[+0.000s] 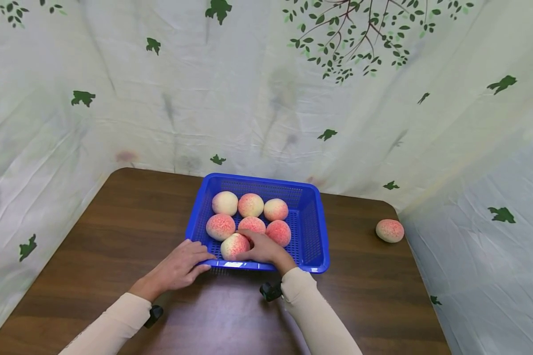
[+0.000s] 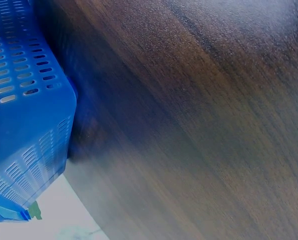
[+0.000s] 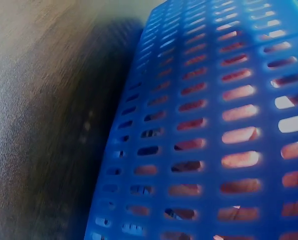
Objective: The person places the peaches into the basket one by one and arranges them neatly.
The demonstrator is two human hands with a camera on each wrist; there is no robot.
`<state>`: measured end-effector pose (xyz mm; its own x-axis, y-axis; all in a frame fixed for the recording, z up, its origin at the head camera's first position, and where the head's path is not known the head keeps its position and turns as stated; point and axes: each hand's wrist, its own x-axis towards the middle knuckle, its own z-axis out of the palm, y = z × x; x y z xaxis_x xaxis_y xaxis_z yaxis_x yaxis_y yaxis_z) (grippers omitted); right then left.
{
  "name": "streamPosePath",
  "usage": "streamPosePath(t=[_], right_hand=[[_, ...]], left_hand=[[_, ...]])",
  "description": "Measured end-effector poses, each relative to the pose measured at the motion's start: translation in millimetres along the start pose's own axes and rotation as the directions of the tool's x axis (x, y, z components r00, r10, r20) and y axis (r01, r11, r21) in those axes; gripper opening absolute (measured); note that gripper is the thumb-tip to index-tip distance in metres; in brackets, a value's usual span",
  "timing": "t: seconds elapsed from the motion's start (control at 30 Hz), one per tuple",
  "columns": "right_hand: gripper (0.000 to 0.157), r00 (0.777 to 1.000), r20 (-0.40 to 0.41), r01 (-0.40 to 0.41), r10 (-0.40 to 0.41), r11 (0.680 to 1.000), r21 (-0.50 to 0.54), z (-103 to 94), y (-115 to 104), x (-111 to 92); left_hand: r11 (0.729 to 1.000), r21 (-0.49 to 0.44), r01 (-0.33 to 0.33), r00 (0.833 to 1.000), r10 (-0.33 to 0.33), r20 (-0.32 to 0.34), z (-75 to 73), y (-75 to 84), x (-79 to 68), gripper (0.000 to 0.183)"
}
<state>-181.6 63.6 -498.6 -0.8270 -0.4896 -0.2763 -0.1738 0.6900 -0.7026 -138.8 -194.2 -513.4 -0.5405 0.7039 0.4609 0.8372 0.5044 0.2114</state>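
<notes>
A blue plastic basket (image 1: 323, 236) with slotted walls stands on the table, holding several peaches in rows. My left hand (image 1: 177, 265) grips its near rim at the left corner, fingers over the top and thumb outside. My right hand (image 1: 265, 248) reaches over the near rim and holds a pale peach with red speckles (image 1: 234, 246) in the front left of the basket. Behind that hand sits a redder peach (image 1: 278, 233). The left wrist view has the basket's corner (image 2: 31, 120). Through the slots of the basket wall (image 3: 208, 130), the right wrist view gives reddish glimpses.
Another peach (image 1: 389, 230) lies on the brown wooden table (image 1: 360, 296) near its right edge, outside the basket. A white curtain (image 1: 248, 98) with printed leaves hangs behind the table and along both sides.
</notes>
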Motion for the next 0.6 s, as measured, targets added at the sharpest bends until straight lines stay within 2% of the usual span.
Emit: streamPosePath(t=[0.17,0.33,0.43,0.6], right_hand=[[0.078,1.0,0.015,0.001,-0.003,0.995,0.104,-4.9,5.8,-7.2],[0.068,0.997,0.01,0.066,-0.07,0.972,0.225,-15.0,14.0,-14.2],[0.064,0.996,-0.019,0.092,-0.09,0.96,0.266,-24.1,19.9,-20.7],[0.062,0.993,-0.099,0.101,-0.07,0.93,0.355,-39.4,30.1,-32.1]], left_hand=[[1.0,-0.005,-0.006,1.0,0.006,-0.006,0.8,0.3,0.8,0.02],[1.0,-0.009,-0.004,1.0,0.003,-0.005,1.6,-0.1,0.8,0.02],[1.0,-0.005,-0.008,1.0,0.008,-0.01,1.7,-0.4,0.9,0.018],[1.0,-0.007,-0.013,1.0,0.013,-0.021,1.6,-0.7,0.8,0.017]])
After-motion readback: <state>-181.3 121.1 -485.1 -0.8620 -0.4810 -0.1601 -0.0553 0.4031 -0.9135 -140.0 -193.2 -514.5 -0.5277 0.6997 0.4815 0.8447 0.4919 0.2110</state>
